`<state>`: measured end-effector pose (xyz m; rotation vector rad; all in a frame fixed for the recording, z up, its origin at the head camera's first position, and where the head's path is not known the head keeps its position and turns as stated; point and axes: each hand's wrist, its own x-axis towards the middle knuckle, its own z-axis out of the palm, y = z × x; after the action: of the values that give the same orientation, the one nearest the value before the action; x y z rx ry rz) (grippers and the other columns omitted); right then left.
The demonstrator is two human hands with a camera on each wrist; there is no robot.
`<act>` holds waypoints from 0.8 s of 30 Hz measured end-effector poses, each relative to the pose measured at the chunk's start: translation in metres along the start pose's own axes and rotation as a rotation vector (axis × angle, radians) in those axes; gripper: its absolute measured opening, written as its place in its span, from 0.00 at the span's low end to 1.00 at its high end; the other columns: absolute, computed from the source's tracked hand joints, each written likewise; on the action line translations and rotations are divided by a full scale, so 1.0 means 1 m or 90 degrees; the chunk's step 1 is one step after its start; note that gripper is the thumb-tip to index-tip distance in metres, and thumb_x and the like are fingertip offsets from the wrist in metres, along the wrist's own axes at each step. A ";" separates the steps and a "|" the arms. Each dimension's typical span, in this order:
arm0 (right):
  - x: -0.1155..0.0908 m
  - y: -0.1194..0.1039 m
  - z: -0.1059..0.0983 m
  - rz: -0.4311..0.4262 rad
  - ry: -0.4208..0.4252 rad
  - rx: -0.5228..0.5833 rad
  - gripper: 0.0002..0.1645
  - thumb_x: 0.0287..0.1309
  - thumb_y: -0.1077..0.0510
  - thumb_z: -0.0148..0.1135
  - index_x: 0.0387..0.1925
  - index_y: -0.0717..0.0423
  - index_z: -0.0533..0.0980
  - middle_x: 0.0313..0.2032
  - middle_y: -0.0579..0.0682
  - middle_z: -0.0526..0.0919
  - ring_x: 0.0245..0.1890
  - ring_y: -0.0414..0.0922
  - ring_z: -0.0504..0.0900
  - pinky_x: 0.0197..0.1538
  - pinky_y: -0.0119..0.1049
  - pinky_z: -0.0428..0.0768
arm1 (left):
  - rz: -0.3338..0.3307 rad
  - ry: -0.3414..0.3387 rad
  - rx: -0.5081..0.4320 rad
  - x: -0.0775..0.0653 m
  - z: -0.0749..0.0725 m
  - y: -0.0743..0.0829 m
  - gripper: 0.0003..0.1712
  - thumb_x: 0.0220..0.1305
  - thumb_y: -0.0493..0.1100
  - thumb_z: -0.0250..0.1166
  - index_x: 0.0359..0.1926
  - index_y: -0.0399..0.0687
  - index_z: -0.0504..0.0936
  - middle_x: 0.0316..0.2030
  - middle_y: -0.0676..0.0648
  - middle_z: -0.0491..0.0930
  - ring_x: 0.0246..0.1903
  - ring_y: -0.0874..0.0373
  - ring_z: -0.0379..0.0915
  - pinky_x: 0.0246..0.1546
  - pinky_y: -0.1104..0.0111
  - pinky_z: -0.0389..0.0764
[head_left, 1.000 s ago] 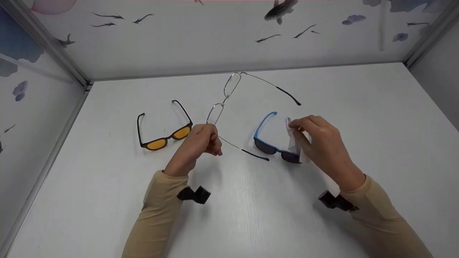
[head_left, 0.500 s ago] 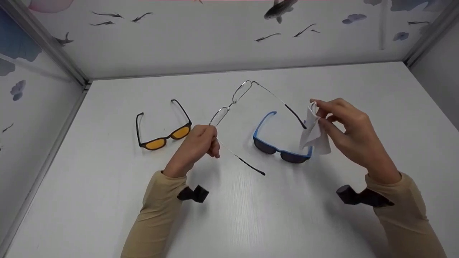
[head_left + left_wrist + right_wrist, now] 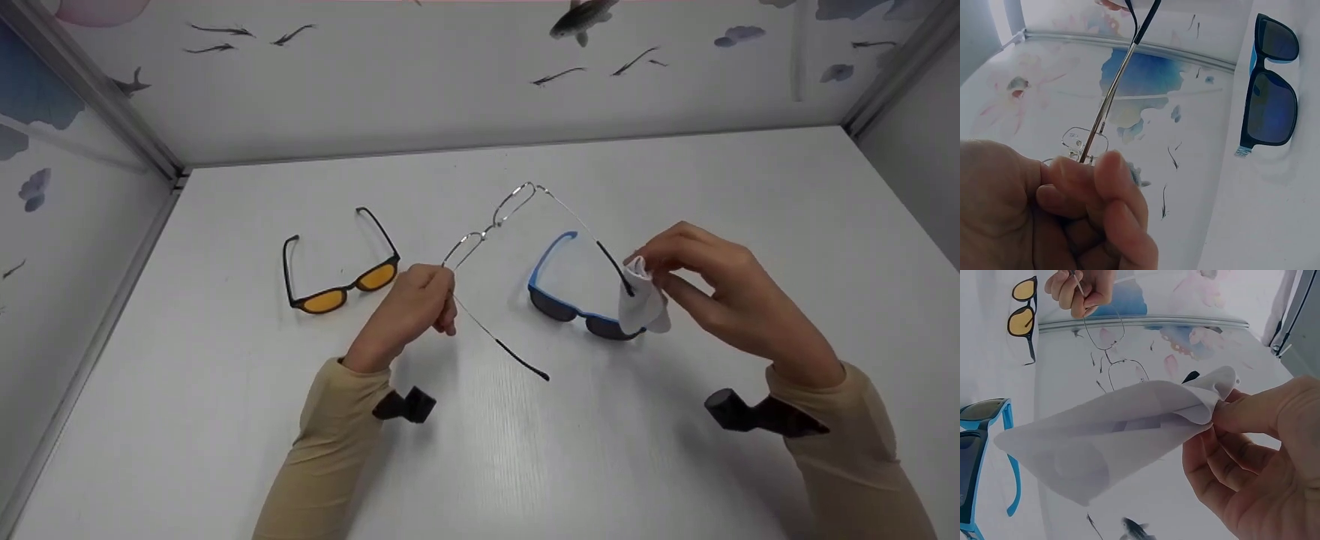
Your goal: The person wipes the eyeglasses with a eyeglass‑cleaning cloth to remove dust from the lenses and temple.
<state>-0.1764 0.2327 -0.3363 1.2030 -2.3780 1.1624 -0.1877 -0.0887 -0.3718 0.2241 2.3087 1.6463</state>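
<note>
My left hand [image 3: 414, 309] pinches a pair of thin metal-rimmed eyeglasses [image 3: 491, 226] near one hinge and holds them above the table, both temples spread. In the left wrist view the metal temple [image 3: 1111, 93] rises from between thumb and fingers. With thumb and fingertips, my right hand [image 3: 724, 292] grips a white cloth [image 3: 643, 306], which hangs folded beside the black tip of the far temple. Whether cloth and tip touch is hard to tell. In the right wrist view the cloth [image 3: 1100, 433] hides part of the eyeglasses.
Blue-framed sunglasses [image 3: 553, 307] with dark lenses lie on the table below the cloth, their right end partly covered by it. Black glasses with orange lenses [image 3: 324, 301] lie left of my left hand. A white table [image 3: 225, 435] meets printed panels [image 3: 420, 90] at the back.
My right hand first moved right, away from the sunglasses, then slightly left and down with the cloth to the temple tip. The eyeglasses tilted, their far lens dropping lower and rightward.
</note>
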 end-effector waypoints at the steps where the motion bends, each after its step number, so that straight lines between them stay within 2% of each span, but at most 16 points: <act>1: 0.000 0.000 0.002 0.009 -0.002 -0.004 0.26 0.41 0.83 0.55 0.42 0.58 0.75 0.39 0.47 0.76 0.37 0.41 0.74 0.42 0.26 0.73 | 0.003 -0.006 0.006 0.000 0.002 -0.001 0.19 0.63 0.36 0.39 0.17 0.37 0.68 0.10 0.46 0.67 0.14 0.53 0.71 0.23 0.66 0.73; 5: 0.003 0.003 0.009 0.047 0.009 -0.016 0.24 0.43 0.82 0.56 0.40 0.58 0.76 0.39 0.47 0.76 0.37 0.41 0.74 0.43 0.27 0.74 | 0.001 -0.040 0.030 0.000 0.009 -0.002 0.19 0.61 0.37 0.39 0.16 0.38 0.67 0.09 0.47 0.67 0.14 0.53 0.72 0.17 0.70 0.66; 9: 0.008 0.015 0.017 0.069 0.061 -0.046 0.22 0.44 0.81 0.56 0.39 0.59 0.75 0.39 0.50 0.76 0.38 0.44 0.75 0.42 0.32 0.76 | -0.009 -0.065 0.060 0.004 0.016 0.000 0.18 0.60 0.38 0.39 0.16 0.41 0.66 0.10 0.48 0.67 0.15 0.53 0.73 0.16 0.71 0.62; 12: 0.015 0.028 0.022 0.082 0.091 -0.061 0.19 0.46 0.80 0.56 0.39 0.60 0.75 0.38 0.52 0.75 0.39 0.46 0.74 0.42 0.37 0.77 | -0.013 -0.087 0.106 0.010 0.022 0.002 0.17 0.60 0.38 0.40 0.15 0.44 0.65 0.11 0.49 0.67 0.15 0.55 0.72 0.16 0.71 0.62; 16: 0.024 0.041 0.024 0.092 0.106 -0.068 0.16 0.49 0.77 0.55 0.39 0.61 0.75 0.38 0.52 0.75 0.41 0.47 0.75 0.42 0.39 0.77 | -0.011 -0.103 0.178 0.018 0.028 0.005 0.18 0.61 0.39 0.40 0.14 0.46 0.64 0.11 0.50 0.67 0.14 0.57 0.73 0.15 0.72 0.61; 20: 0.028 0.047 0.020 0.098 0.111 -0.073 0.17 0.49 0.77 0.55 0.40 0.60 0.75 0.37 0.52 0.75 0.41 0.48 0.76 0.41 0.43 0.77 | -0.010 -0.069 0.205 0.025 0.028 0.010 0.18 0.62 0.40 0.40 0.15 0.47 0.64 0.11 0.51 0.66 0.14 0.57 0.73 0.14 0.72 0.61; 24: 0.022 0.045 0.022 0.101 0.096 -0.081 0.18 0.49 0.77 0.55 0.41 0.58 0.75 0.37 0.50 0.75 0.40 0.47 0.76 0.40 0.42 0.77 | -0.013 -0.002 0.175 0.031 0.022 0.011 0.17 0.63 0.41 0.39 0.19 0.44 0.66 0.12 0.50 0.66 0.14 0.56 0.73 0.13 0.72 0.61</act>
<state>-0.2217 0.2193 -0.3643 0.8681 -2.4263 1.0866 -0.2103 -0.0566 -0.3730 0.2601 2.5216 1.3136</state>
